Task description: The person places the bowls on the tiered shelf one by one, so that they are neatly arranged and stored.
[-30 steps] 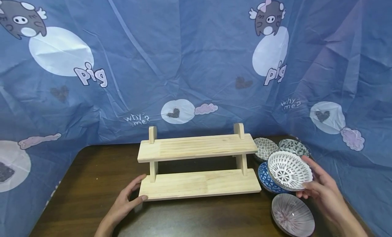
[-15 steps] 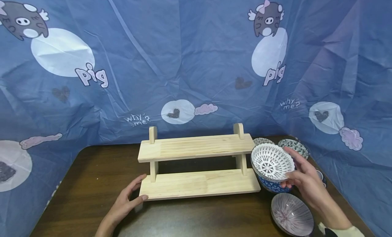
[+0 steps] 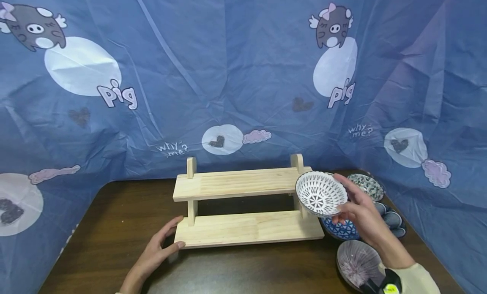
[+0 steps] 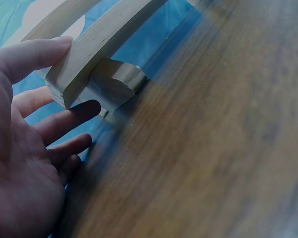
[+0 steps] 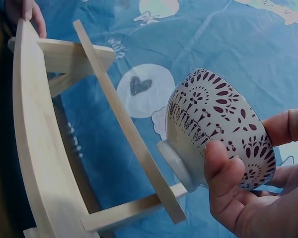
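Observation:
My right hand (image 3: 363, 216) grips a white bowl (image 3: 319, 194) with a dark petal-like pattern by its right rim. The bowl is tilted, its inside facing the head camera, in front of the right end of a two-tier wooden shelf rack (image 3: 249, 228). In the right wrist view the bowl's patterned outside (image 5: 218, 124) and foot show, with fingers and thumb on either side. My left hand (image 3: 157, 247) holds the left end of the lower board, thumb and forefinger at its corners. In the left wrist view the other fingers (image 4: 72, 116) extend below the board.
Right of the rack lie a blue patterned bowl (image 3: 342, 230), a grey-purple streaked bowl (image 3: 355, 260) partly behind my right wrist, a green-leaf bowl (image 3: 367, 186) and dark blue rounded dishes (image 3: 393, 220). A blue printed cloth (image 3: 247, 74) hangs behind the brown table (image 3: 228, 273).
My right hand has carried the white bowl leftward and slightly up, from above the other bowls to the rack's right end. My left hand stays at the board's end.

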Motion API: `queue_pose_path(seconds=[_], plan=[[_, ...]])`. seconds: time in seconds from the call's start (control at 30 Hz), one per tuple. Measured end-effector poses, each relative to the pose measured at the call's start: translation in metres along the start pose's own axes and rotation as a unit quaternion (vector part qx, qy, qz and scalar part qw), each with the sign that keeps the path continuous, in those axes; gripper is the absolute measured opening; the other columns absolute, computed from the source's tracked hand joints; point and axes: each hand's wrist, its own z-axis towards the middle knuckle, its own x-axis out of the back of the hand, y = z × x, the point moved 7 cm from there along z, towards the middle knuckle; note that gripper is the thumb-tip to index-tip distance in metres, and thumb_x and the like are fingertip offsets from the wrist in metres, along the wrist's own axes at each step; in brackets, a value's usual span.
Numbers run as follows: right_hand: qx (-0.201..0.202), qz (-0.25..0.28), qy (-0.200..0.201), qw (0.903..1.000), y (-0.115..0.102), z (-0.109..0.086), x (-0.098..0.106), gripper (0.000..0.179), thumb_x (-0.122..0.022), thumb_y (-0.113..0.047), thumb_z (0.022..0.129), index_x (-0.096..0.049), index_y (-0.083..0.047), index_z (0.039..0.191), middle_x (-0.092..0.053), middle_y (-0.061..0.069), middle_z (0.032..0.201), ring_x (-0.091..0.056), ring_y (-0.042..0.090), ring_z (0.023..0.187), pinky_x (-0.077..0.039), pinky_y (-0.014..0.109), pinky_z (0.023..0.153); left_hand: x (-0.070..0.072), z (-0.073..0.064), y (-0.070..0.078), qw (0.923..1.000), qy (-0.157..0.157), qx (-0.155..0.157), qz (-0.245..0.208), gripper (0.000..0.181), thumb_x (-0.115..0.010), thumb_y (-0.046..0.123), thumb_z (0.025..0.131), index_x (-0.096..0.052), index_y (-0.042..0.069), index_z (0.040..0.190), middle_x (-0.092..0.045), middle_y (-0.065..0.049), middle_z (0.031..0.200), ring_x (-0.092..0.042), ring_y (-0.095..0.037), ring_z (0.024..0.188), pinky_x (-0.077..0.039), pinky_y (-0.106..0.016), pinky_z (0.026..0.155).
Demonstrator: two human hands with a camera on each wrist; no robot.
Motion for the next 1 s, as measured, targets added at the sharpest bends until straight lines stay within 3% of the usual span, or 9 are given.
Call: queue_pose_path(seconds=[0.23,0.4,0.67,1.0], plan=[[-0.008,-0.003,-0.007,0.9999,-0.003,0.013,-0.017,0.077,-0.044,0.011,0.089,-0.012,-0.001,0.159,-0.044,0.011,0.126,-0.065,0.014,0.06,-0.05,0.029,0.054,0.0,-0.001,0.0,0.9999,0.001,0.003,-0.012,0.065,-0.073,0.015,0.089,-0.047,0.009,0.147,-0.064,-0.016,0.134,-0.056,0.004,0.114,-0.039,-0.028,0.1],[-0.023,-0.007,-0.014,0.9996,-0.005,0.021,-0.029,0.08,-0.044,0.011,0.087,-0.012,-0.002,0.16,-0.044,0.017,0.125,-0.064,0.014,0.058,-0.05,0.029,0.054,0.0,-0.001,0.0,1.0,0.0,0.0,-0.007,0.065,-0.073,0.016,0.089,-0.047,0.01,0.147,-0.065,-0.015,0.133,-0.056,0.004,0.114,-0.039,-0.027,0.099],[-0.037,-0.008,-0.03,0.9989,-0.007,0.035,-0.048,0.082,-0.043,0.009,0.085,-0.012,-0.004,0.16,-0.033,0.034,0.14,-0.064,0.012,0.06,-0.049,0.027,0.055,0.001,-0.001,0.001,0.9999,0.003,-0.009,-0.01,0.064,-0.073,0.016,0.089,-0.047,0.009,0.147,-0.065,-0.015,0.134,-0.056,0.004,0.115,-0.037,-0.023,0.1],[-0.047,0.011,-0.037,0.9981,-0.006,0.053,-0.07,0.083,-0.042,0.008,0.084,-0.014,-0.006,0.16,-0.033,0.036,0.144,-0.063,0.01,0.058,-0.048,0.025,0.055,0.001,-0.001,0.0,0.9998,0.001,-0.013,-0.016,0.064,-0.073,0.016,0.089,-0.047,0.006,0.147,-0.063,-0.016,0.136,-0.056,0.004,0.115,-0.038,-0.023,0.1]])
